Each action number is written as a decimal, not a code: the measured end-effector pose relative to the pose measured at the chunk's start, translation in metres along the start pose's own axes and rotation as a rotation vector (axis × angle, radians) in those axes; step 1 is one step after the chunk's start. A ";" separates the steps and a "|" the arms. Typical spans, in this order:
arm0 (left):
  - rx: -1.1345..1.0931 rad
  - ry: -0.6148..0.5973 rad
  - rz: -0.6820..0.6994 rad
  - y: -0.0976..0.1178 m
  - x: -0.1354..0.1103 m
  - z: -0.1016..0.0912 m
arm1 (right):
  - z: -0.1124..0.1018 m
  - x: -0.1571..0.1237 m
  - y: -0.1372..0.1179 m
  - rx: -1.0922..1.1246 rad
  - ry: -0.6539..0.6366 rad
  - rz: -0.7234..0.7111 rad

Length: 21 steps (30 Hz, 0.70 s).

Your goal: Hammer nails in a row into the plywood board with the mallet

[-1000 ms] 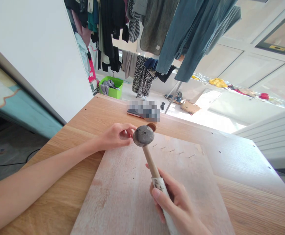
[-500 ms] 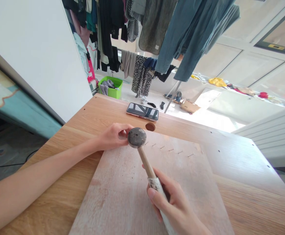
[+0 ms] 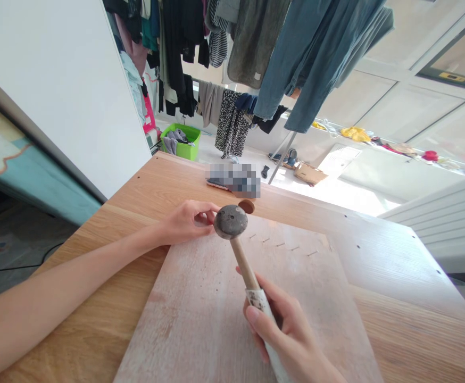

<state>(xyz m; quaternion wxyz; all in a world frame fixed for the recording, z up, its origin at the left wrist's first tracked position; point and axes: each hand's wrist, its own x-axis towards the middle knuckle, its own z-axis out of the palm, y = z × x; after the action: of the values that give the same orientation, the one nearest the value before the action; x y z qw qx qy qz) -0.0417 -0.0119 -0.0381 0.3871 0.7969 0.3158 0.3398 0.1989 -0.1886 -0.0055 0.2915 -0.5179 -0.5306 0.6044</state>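
Note:
My right hand (image 3: 282, 324) is wrapped round the white grip of a rubber mallet (image 3: 231, 222) with a dark round head and a wooden handle. The mallet head is raised over the far part of a pale wooden board (image 3: 188, 314). Just left of the head, my left hand (image 3: 188, 221) is closed in a pinch at the board's far left edge. The mallet head covers its fingertips, so what they hold is hidden. Several thin nails (image 3: 280, 244) stand in a row in the board, right of the mallet head, some tilted. Small dark holes mark the board's middle.
The board lies on a wood-grain table (image 3: 400, 314). Beyond it are a round hole (image 3: 247, 206) and a phone (image 3: 217, 184), mostly blurred out. Clothes (image 3: 316, 64) hang past the far edge, above a green basket (image 3: 192, 151). A white panel (image 3: 65, 90) rises at left.
The mallet and my right hand have shifted slightly to the right, and the head looks a little larger. My left hand stays in place. The phone area has become pixelated.

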 end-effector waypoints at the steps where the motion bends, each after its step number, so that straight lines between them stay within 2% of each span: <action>1: 0.002 -0.003 0.005 0.000 0.000 0.000 | 0.000 0.000 0.001 -0.004 0.000 0.002; 21: 0.045 -0.009 0.038 0.003 0.002 -0.001 | 0.000 -0.002 -0.001 -0.091 0.003 0.045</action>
<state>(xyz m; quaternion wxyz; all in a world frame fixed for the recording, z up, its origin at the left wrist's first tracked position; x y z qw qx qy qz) -0.0408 -0.0116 -0.0342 0.3637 0.8128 0.3066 0.3362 0.1991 -0.1901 -0.0041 0.2547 -0.5433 -0.5455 0.5851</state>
